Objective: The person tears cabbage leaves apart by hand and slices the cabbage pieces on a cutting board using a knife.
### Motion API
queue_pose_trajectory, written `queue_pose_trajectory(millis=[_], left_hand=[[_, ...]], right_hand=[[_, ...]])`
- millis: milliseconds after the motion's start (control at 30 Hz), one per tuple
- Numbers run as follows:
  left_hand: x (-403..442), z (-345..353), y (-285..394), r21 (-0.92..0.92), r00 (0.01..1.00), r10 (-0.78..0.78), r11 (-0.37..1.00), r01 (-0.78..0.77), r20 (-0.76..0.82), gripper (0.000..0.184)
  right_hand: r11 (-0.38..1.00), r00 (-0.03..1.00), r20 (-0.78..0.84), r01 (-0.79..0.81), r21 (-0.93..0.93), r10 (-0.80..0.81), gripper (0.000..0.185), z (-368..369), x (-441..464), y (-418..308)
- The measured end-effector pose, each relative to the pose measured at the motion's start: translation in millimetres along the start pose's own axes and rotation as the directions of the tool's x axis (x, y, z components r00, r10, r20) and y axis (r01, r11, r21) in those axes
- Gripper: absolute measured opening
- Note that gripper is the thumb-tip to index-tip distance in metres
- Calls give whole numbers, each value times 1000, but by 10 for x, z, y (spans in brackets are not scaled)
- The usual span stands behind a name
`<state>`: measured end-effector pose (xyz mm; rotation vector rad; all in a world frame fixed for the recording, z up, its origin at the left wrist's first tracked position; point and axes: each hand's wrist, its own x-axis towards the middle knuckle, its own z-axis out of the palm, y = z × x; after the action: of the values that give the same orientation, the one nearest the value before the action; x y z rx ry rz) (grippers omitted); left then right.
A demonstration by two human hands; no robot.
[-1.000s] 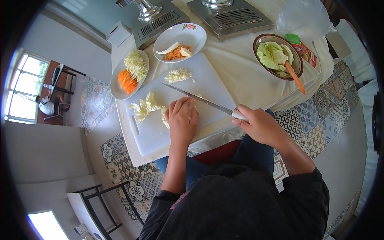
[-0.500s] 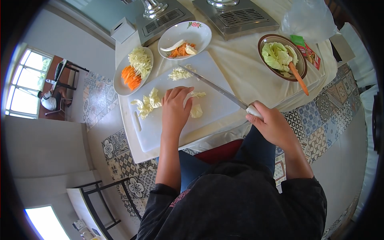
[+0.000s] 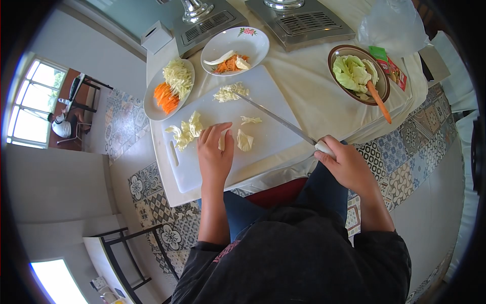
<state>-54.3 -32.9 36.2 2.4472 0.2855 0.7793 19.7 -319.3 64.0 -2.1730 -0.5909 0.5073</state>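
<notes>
My right hand (image 3: 340, 158) grips the white handle of a long knife (image 3: 283, 121); its blade slants up-left over the white cutting board (image 3: 273, 101), tip by a heap of chopped cabbage (image 3: 230, 92). My left hand (image 3: 216, 149) hovers low over the board's near part, fingers bent and thumb apart; a pale cabbage bit (image 3: 221, 142) shows between them, partly hidden. Just right of that hand sits a loose cabbage piece (image 3: 244, 141), with a thin shredded bit (image 3: 250, 120) above it. Crumpled cabbage leaves (image 3: 186, 131) lie to its left.
An oval plate (image 3: 148, 104) holds shredded cabbage and carrot. Behind the board is a flowered bowl (image 3: 258, 43) with scraps. A brown-rimmed bowl (image 3: 344, 49) at right holds cabbage and a carrot. Metal stands (image 3: 304, 25), a plastic bag (image 3: 392, 28) and a distant seated person (image 3: 62, 126) also show.
My left hand has moved left and toward me, uncovering cabbage pieces on the board. My right hand has shifted right with the knife.
</notes>
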Motion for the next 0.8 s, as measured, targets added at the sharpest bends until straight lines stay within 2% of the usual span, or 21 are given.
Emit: queue_pose_trajectory(millis=[100, 200, 400, 600, 700, 800], left_hand=[[-196, -132, 17, -55, 998, 42, 998, -39, 55, 23], [-324, -142, -10, -120, 979, 126, 987, -108, 161, 28], [-345, 14, 25, 14, 961, 181, 982, -188, 207, 40], [-329, 115, 86, 46, 968, 132, 988, -145, 212, 30], [-344, 184, -2, 95, 969, 161, 979, -181, 189, 33], [-333, 227, -56, 36, 977, 154, 986, -160, 145, 30]], right_hand=[[996, 997, 37, -60, -70, 63, 29, -81, -14, -61], [996, 998, 55, -27, -87, 32, 29, -98, -40, -93], [978, 989, 52, 141, -151, -135, 24, 88, -122, -205], [946, 982, 57, 188, -265, -179, 21, 293, -135, -247], [917, 978, 53, 209, -339, -203, 20, 345, -122, -223], [892, 977, 44, 207, -403, -207, 19, 374, -117, -214]])
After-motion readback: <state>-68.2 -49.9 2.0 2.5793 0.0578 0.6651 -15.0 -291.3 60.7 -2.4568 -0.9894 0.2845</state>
